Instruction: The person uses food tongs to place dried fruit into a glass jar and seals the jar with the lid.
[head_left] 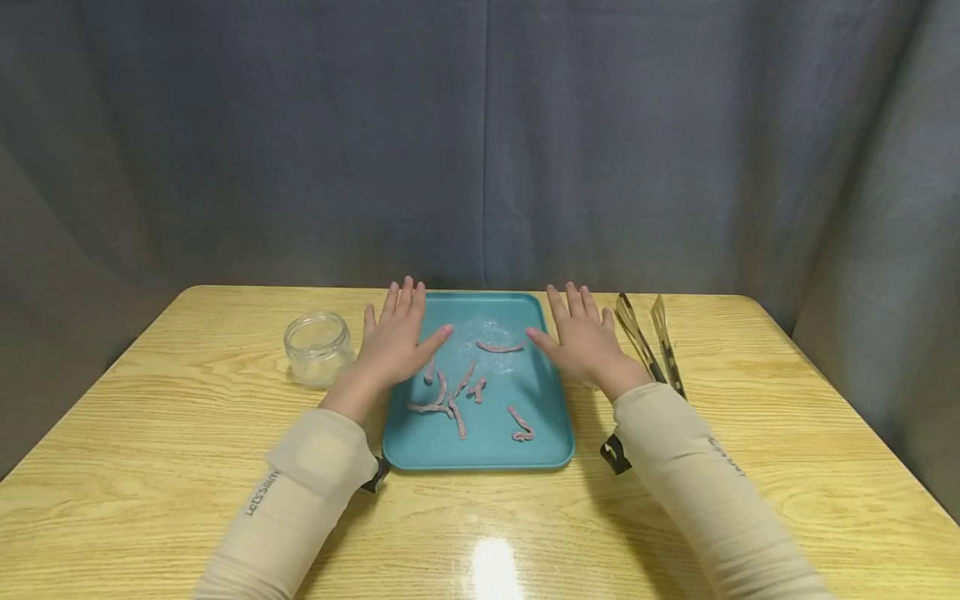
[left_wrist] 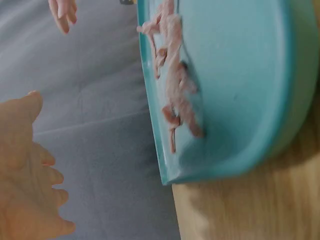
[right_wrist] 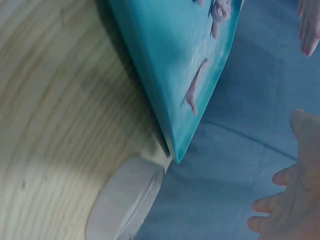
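My left hand [head_left: 393, 342] hovers over the left side of a teal tray [head_left: 487, 454], fingers straight and thumb spread, holding nothing. Over the tray's right edge, my right hand [head_left: 588, 346] is held likewise, empty and palm down. Several thin, pinkish, soft-looking strips lie on the tray. One straight strip [head_left: 498, 348] is near the back and a hooked strip [head_left: 522, 434] at the front right. Others form a loose cluster [left_wrist: 175, 80] on the left. Nearest the left hand stands an open glass jar [head_left: 318, 354]; metal tongs [head_left: 664, 337] lie beside the right hand, partly hidden by its forearm.
A wooden table [head_left: 480, 517] bears everything, with a dark grey curtain [head_left: 480, 150] hanging behind its far edge. White powdery smears mark the tray's back part. In the right wrist view a pale, rounded object [right_wrist: 125, 200] sits beside the tray; its kind is unclear.
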